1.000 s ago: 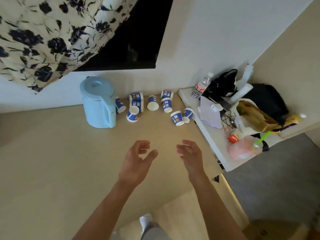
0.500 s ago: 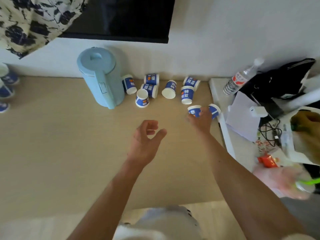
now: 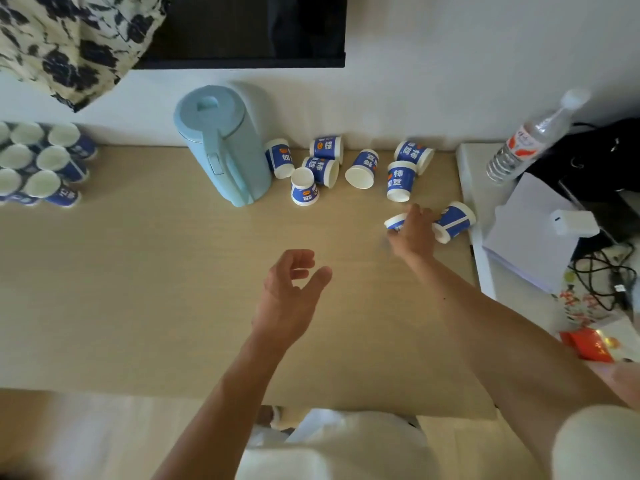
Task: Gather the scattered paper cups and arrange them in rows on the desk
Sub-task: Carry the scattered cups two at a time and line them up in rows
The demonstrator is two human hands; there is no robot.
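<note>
Nearest, the left hand (image 3: 291, 299) hovers over the bare middle of the desk (image 3: 138, 271), fingers loosely curled and thumb apart, holding nothing. Farther and to the right, the right hand (image 3: 414, 233) reaches out and lies over a tipped paper cup (image 3: 394, 221), its fingers bent down across the cup. Whether they have closed into a firm grip cannot be told, since the hand hides them. A second cup (image 3: 453, 221) lies on its side just right of that hand, near the desk's right edge. Beyond, seven more loose cups (image 3: 362, 168) sit jumbled along the far wall, most tipped over, right of a light-blue kettle (image 3: 225, 143). At the far left edge, a block of rowed cups (image 3: 41, 164) stands upright, rims touching. The task looks partly done: one batch is arranged, while roughly nine cups remain to be gathered.
</note>
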